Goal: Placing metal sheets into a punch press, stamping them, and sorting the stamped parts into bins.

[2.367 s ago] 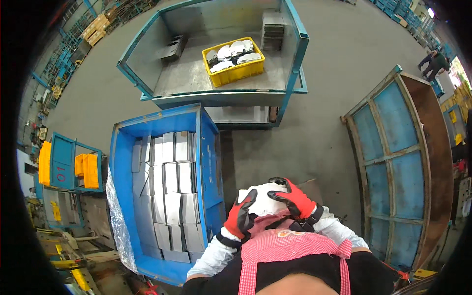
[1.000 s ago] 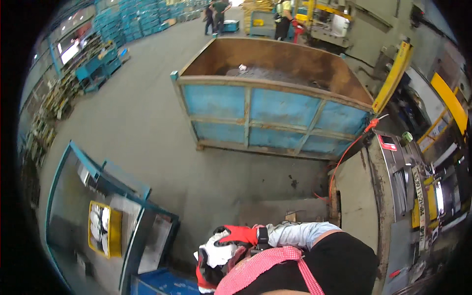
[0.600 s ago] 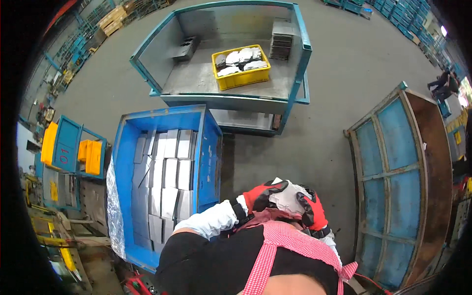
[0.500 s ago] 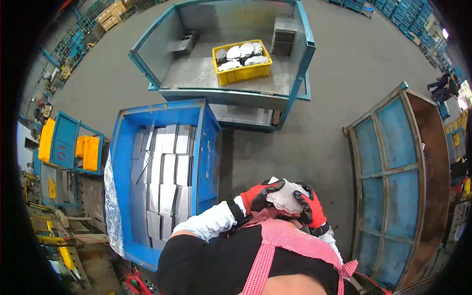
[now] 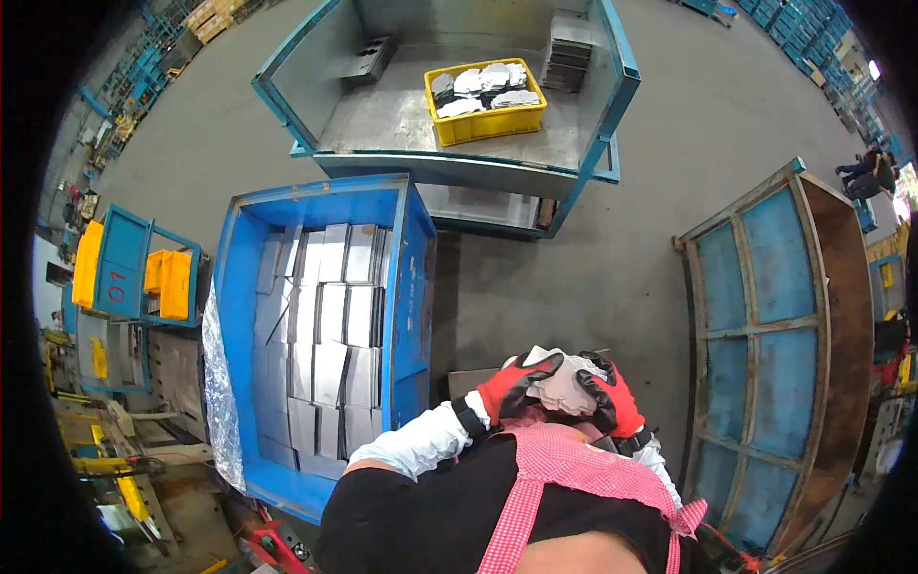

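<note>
Both hands are clamped on a small stack of flat grey metal plates [image 5: 564,383], held against the chest over the red checked apron [image 5: 574,478]. The left hand [image 5: 512,387] wraps the stack's left edge, its red-and-black glove fingers curled over the top; the right hand [image 5: 612,397] closes on the right edge the same way. The plates sit between the two grips, close to the body and clear of any bin.

Half a second ago the hands held the same stack in much the same place, so the grip has not shifted. What has changed is the view: a second ago the head faced the large rusty bin [image 5: 784,354] on the right, and it has since swung back over the blue bin [image 5: 411,277]. The plates are still being carried, not yet set down anywhere.

The blue bin, to the left, is packed with rows of similar grey plates [image 5: 325,335]. Beyond it a teal trough [image 5: 593,163] holds a yellow crate [image 5: 488,120] of loose metal pieces. The floor [image 5: 593,277] between the bins is bare concrete.
</note>
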